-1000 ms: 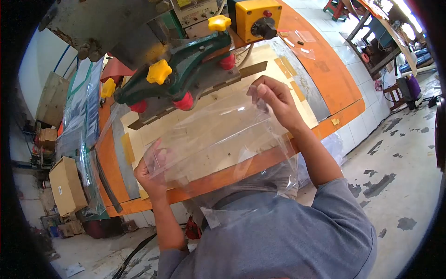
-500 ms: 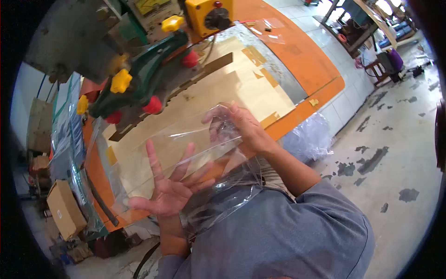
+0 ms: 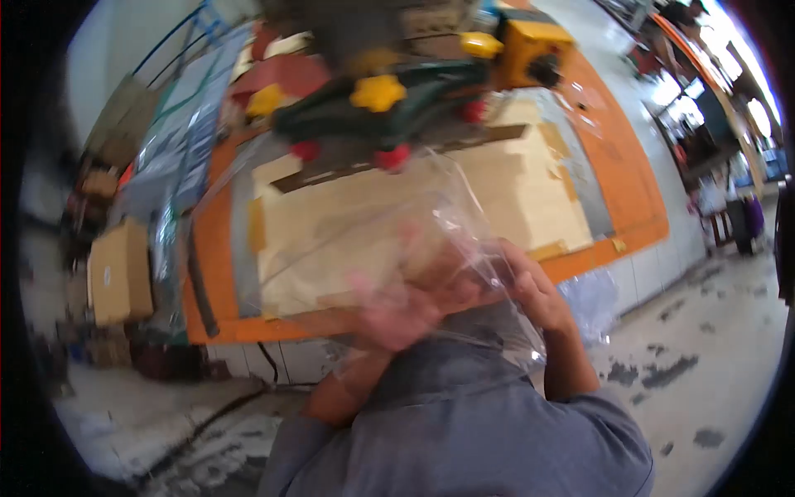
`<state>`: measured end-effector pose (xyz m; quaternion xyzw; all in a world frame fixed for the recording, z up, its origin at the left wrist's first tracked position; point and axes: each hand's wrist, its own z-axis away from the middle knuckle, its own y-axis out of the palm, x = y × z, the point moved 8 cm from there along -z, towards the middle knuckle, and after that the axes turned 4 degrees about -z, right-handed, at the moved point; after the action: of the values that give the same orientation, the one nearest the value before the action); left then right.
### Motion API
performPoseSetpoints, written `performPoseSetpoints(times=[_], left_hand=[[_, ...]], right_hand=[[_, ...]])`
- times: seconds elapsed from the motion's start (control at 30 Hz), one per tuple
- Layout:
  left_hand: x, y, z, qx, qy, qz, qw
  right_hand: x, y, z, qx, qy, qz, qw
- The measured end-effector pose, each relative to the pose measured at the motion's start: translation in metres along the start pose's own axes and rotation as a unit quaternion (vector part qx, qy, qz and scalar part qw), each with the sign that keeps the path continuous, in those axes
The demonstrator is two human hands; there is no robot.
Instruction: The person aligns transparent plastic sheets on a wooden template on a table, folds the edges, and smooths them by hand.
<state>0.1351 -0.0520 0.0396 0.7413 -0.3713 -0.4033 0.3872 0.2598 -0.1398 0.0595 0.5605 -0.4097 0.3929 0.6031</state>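
Observation:
A clear plastic sheet (image 3: 331, 248) spreads over the front of the cream work surface (image 3: 497, 186), creased and shiny at its right side. My right hand (image 3: 530, 286) has its fingers closed on the sheet's right part. My left hand (image 3: 393, 311) is smeared by motion behind or against the plastic, left of my right hand, and its fingers cannot be made out. Beyond both hands stands the dark green press arm (image 3: 331, 116) with yellow star knobs (image 3: 378, 93) and red feet (image 3: 392, 157), above a long metal bar (image 3: 497, 137).
An orange table (image 3: 617, 174) surrounds the work surface. A yellow control box (image 3: 534, 54) stands at the back right, a cardboard box (image 3: 121, 273) at the left. A crumpled plastic bag (image 3: 590, 302) lies beyond the table's right front edge. A person (image 3: 683, 15) is far off at upper right.
The camera view has swung, shifting the table and press rightward. My left hand, spread open before, has come closer to my right hand. The sheet has shifted and bunched up around my right hand.

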Motion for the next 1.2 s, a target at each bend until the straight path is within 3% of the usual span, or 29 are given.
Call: performPoseSetpoints(times=[0.07, 0.1, 0.13, 0.2, 0.27, 0.33, 0.4, 0.43, 0.53, 0.6, 0.67, 0.73, 0.8, 0.93, 1.1, 1.17, 1.2], left_hand=[[0.045, -0.001, 0.005, 0.028, -0.079, -0.011, 0.996], [0.059, -0.004, 0.008, -0.004, -0.122, -0.065, 0.99], [0.051, 0.005, 0.003, -0.012, -0.103, -0.08, 0.991], [0.041, 0.033, -0.006, 0.035, -0.114, -0.105, 0.987], [0.029, 0.042, -0.009, 0.053, -0.106, -0.107, 0.987], [0.019, 0.048, -0.008, 0.054, -0.075, -0.05, 0.994], [0.02, 0.046, -0.006, 0.067, -0.061, -0.058, 0.994], [0.022, 0.047, -0.004, 0.082, -0.06, -0.059, 0.993], [0.026, 0.049, 0.002, 0.119, -0.06, -0.091, 0.987], [0.027, 0.044, 0.006, 0.111, -0.034, -0.099, 0.988], [0.025, 0.046, 0.009, 0.139, -0.042, -0.109, 0.983], [0.022, 0.051, 0.008, 0.151, -0.068, -0.138, 0.977], [0.021, 0.054, 0.009, 0.158, -0.095, -0.158, 0.97], [0.008, 0.032, 0.012, 0.107, -0.114, -0.144, 0.977], [0.005, 0.006, 0.023, 0.011, -0.153, -0.12, 0.981], [0.011, 0.003, 0.034, 0.021, -0.174, -0.127, 0.976], [0.01, -0.001, 0.036, 0.014, -0.173, -0.153, 0.973]], right_hand=[[0.01, -0.003, -0.004, -0.085, -0.065, 0.183, 0.977], [0.012, 0.004, -0.007, -0.057, -0.066, 0.182, 0.979], [0.011, 0.006, -0.008, -0.043, -0.042, 0.104, 0.993], [0.002, 0.011, -0.011, -0.016, -0.011, 0.027, 0.999], [0.001, -0.002, -0.01, -0.096, -0.062, 0.049, 0.992], [-0.005, -0.005, -0.005, -0.105, -0.06, 0.056, 0.991], [-0.02, -0.028, 0.006, -0.235, 0.038, 0.088, 0.967], [-0.021, -0.029, 0.004, -0.217, 0.041, 0.088, 0.971], [0.003, -0.021, -0.007, -0.13, -0.09, 0.153, 0.975], [0.009, -0.026, -0.003, -0.162, -0.104, 0.16, 0.968], [0.027, -0.02, 0.005, -0.103, -0.133, 0.273, 0.947], [0.033, -0.024, 0.01, -0.136, -0.129, 0.282, 0.941], [0.034, -0.051, 0.037, -0.171, -0.162, 0.397, 0.887], [0.067, -0.076, 0.082, -0.293, -0.18, 0.234, 0.909], [0.105, -0.162, 0.194, -0.409, -0.332, 0.159, 0.835], [0.119, -0.214, 0.269, -0.485, -0.291, 0.314, 0.762], [0.12, -0.223, 0.293, -0.517, -0.321, 0.297, 0.735]])
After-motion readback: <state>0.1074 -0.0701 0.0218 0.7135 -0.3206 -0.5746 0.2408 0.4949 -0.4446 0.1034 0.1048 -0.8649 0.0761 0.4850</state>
